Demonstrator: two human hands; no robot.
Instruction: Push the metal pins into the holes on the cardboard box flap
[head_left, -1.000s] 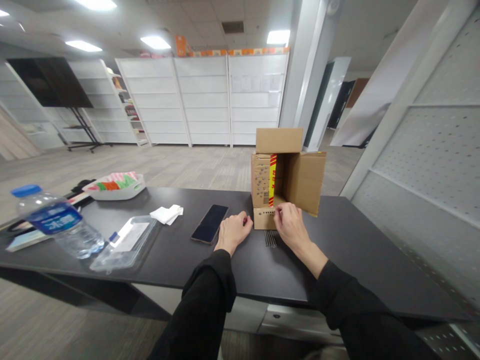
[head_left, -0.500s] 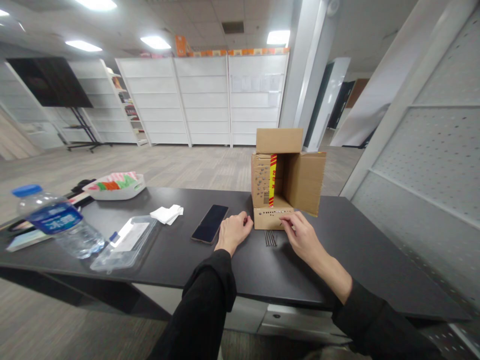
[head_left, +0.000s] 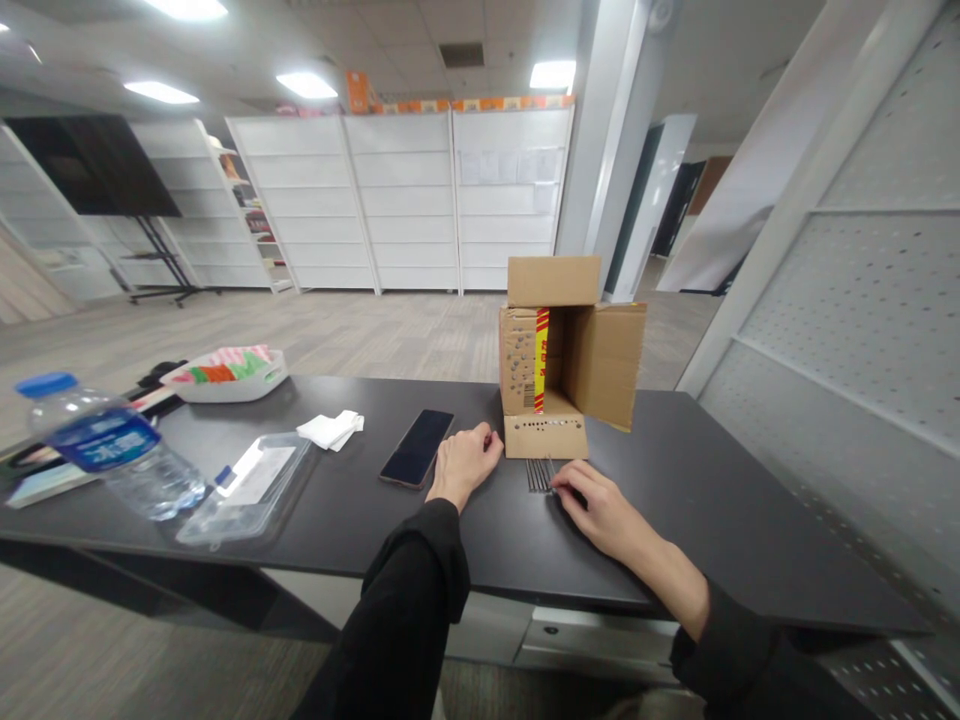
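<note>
An open cardboard box point(head_left: 611, 365) stands on the dark table, its lower front flap point(head_left: 546, 437) dotted with a row of small holes. Several thin dark rods point(head_left: 537, 475) lie side by side in front of that flap. My right hand point(head_left: 592, 500) is at the right end of the row, thumb and forefinger pinched on a thin rod. My left hand point(head_left: 466, 462) rests on the table between the phone point(head_left: 417, 448) and the box, its fingers curled in with nothing visible in them.
At the left are a water bottle point(head_left: 112, 440), a clear plastic case point(head_left: 247, 490), a white tissue point(head_left: 330, 429) and a white basket point(head_left: 259, 380) with a colourful packet. A perforated panel point(head_left: 847, 330) rises on the right.
My right hand has moved down from the box's front flap to the row of rods on the table. My left hand stays in place.
</note>
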